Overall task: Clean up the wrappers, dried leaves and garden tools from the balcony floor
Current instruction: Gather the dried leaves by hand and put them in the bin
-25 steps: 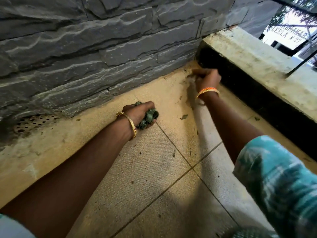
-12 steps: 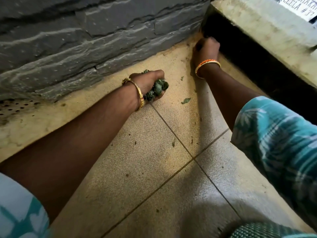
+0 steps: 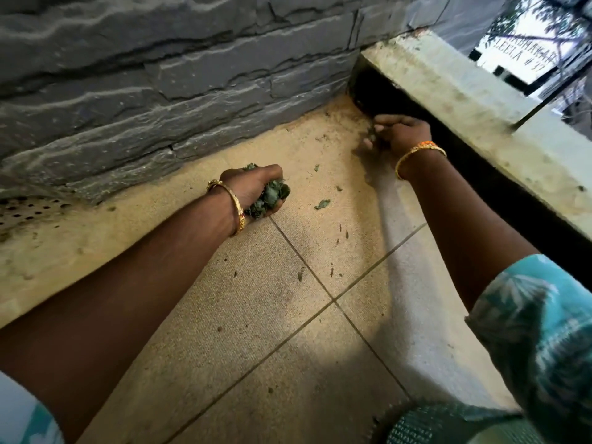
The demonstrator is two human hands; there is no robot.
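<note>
- Right up top, the dark stone wall (image 3: 166, 75) fills the upper left, meeting the balcony floor (image 3: 288, 331) along a sandy, stained edge.
- Tiled floor next, beige, with grout lines crossing near the middle and small leaf crumbs (image 3: 336, 248) scattered over it.
- Over on the right, a pale concrete ledge (image 3: 464, 100) runs down from the corner, a deep black gap beneath it.
- At far left, a perforated drain cover (image 3: 28, 208) sits at the foot of the wall.
- Now the hands: the left hand (image 3: 256, 190), gold bangle (image 3: 235, 203) at the wrist, is curled tight round a clump of dried leaves (image 3: 270, 197), held just above the floor near the wall.
- The right hand (image 3: 400, 133), orange-and-gold bangle (image 3: 419, 152) on its wrist, is down in the corner by the ledge, fingers bunched and pinching a bit of dark leaf debris (image 3: 371, 134), though that part is blurred.
- Smallest of all, one loose leaf (image 3: 322, 204) lies on the floor between the two hands, just beside the left one.
</note>
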